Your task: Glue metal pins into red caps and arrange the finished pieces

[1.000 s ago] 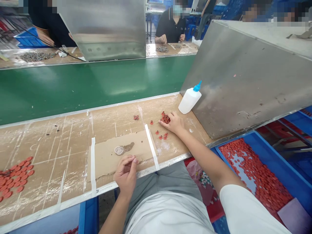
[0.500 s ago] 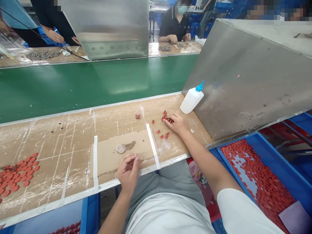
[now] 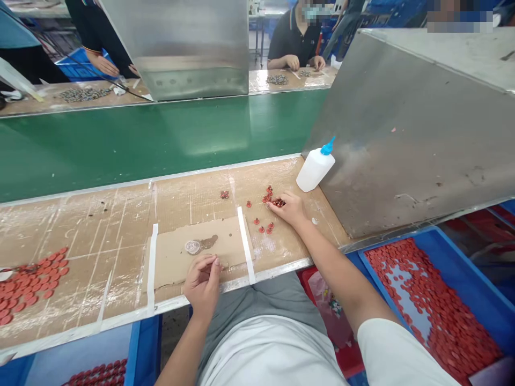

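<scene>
The right hand (image 3: pixel 287 206) lay low over the brown, film-covered tabletop (image 3: pixel 173 198), its fingers bent around the near side of a small heap of dark red round pieces with metallic bits (image 3: pixel 277 202) and touching it. The left hand (image 3: pixel 202 284) hovered at the near edge of a flat tan cardboard sheet (image 3: pixel 173 268), palm turned inward, the thumb brought close to the fingertips so that the gap was narrow. At this size I could not tell whether either hand gripped a piece.

A few loose red pieces (image 3: pixel 262 229) sat between the heap and the cardboard, and a tight little red cluster (image 3: pixel 224 194) lay farther left, beyond the sheet's far edge. Two white strips of tape (image 3: pixel 245 244) crossed the sheet near its ends; between them were a pale round disc (image 3: pixel 192 247) and, touching it, a brown wet-looking stain (image 3: pixel 209 242).

Just behind the right hand a white plastic bottle with a blue nozzle (image 3: pixel 315 170) leaned slightly, near a large grey metal box (image 3: pixel 410 139). Flat red discs (image 3: pixel 34 287) spread well apart at the far left.
</scene>
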`<state>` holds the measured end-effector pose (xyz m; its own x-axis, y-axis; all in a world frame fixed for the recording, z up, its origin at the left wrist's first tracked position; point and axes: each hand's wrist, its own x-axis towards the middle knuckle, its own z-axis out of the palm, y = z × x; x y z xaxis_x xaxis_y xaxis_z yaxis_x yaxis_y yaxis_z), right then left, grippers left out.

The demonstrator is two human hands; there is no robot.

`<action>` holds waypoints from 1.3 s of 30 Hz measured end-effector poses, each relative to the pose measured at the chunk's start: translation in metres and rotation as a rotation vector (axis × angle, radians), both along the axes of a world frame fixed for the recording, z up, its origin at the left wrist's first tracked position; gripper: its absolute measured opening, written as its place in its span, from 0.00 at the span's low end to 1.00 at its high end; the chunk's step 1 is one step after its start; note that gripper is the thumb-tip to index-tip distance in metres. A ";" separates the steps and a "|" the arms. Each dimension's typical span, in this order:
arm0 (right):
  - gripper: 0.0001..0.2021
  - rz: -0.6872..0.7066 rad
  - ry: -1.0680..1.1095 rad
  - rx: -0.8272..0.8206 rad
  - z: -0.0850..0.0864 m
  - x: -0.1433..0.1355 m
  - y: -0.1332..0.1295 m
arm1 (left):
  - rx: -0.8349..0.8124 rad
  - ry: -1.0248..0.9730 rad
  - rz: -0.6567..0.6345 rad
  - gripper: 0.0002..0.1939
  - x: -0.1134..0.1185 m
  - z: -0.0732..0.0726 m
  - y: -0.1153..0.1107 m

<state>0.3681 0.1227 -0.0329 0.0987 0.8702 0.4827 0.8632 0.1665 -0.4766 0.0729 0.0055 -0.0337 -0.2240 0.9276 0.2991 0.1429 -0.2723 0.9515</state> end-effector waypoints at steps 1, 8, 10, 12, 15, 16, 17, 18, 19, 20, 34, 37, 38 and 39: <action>0.12 0.004 0.007 0.000 0.000 0.001 0.001 | -0.005 0.014 0.013 0.06 0.001 0.000 0.000; 0.11 0.028 0.115 -0.024 -0.002 0.005 0.003 | -0.029 0.079 0.107 0.07 0.004 0.001 -0.001; 0.11 0.015 0.149 -0.009 -0.001 0.007 0.003 | -0.032 0.086 0.127 0.08 0.006 0.002 -0.002; 0.12 0.001 0.187 0.001 0.002 0.007 0.003 | -0.027 0.091 0.159 0.07 0.008 0.004 -0.002; 0.13 -0.031 0.238 -0.006 0.006 0.009 0.002 | -0.019 0.104 0.225 0.07 0.012 0.006 -0.002; 0.14 -0.044 0.250 -0.015 0.007 0.009 0.002 | -0.016 0.107 0.249 0.07 0.013 0.006 -0.002; 0.14 -0.055 0.259 -0.026 0.008 0.010 0.001 | -0.013 0.108 0.271 0.07 0.014 0.006 -0.002; 0.14 -0.066 0.264 -0.037 0.009 0.011 0.001 | -0.011 0.105 0.290 0.07 0.014 0.006 -0.002; 0.15 -0.074 0.266 -0.046 0.010 0.012 0.000 | -0.010 0.101 0.306 0.07 0.014 0.006 -0.002; 0.15 -0.081 0.267 -0.053 0.010 0.013 -0.001 | -0.011 0.094 0.317 0.07 0.014 0.005 -0.002; 0.21 -0.202 0.750 -0.143 0.015 0.012 0.010 | 0.021 -0.120 0.342 0.08 0.001 -0.001 -0.011; 0.21 -0.209 0.738 -0.129 0.026 0.007 0.009 | 0.007 -0.178 0.331 0.07 -0.001 -0.001 -0.022; 0.21 -0.204 0.730 -0.124 0.032 0.004 0.007 | -0.007 -0.193 0.331 0.07 -0.002 -0.002 -0.027; 0.20 -0.194 0.726 -0.123 0.039 0.001 0.005 | -0.025 -0.207 0.325 0.07 -0.003 -0.003 -0.034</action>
